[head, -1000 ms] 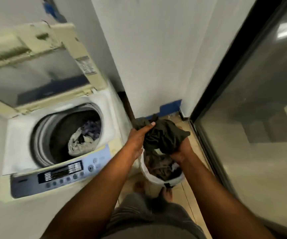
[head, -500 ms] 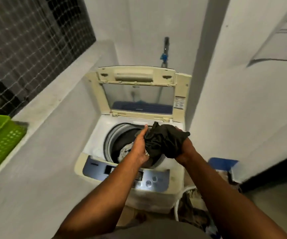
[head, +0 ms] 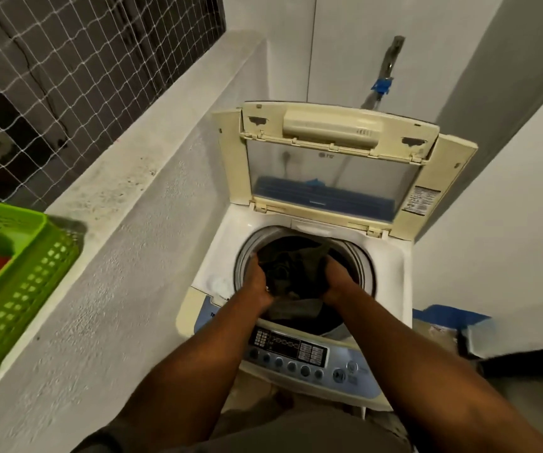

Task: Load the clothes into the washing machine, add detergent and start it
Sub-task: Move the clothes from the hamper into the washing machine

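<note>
A white top-loading washing machine (head: 391,279) stands in front of me with its lid (head: 332,178) raised. Both hands reach down into the drum opening. My left hand (head: 258,282) grips the left side of a dark bundle of clothes (head: 291,269), and my right hand (head: 337,279) grips its right side. The bundle sits in the mouth of the drum, with a greyish garment (head: 296,310) just below it. The blue control panel (head: 299,354) with its buttons lies at the machine's near edge, between my forearms.
A green plastic basket (head: 25,273) holding colourful items rests on the concrete ledge (head: 126,178) to the left, under wire netting. A tap with a blue fitting (head: 382,86) is on the wall behind the machine. White walls close in on the right.
I lifted the dark bundle from the white basket on the floor, turned to the machine, and lowered it into the drum opening with both hands.
</note>
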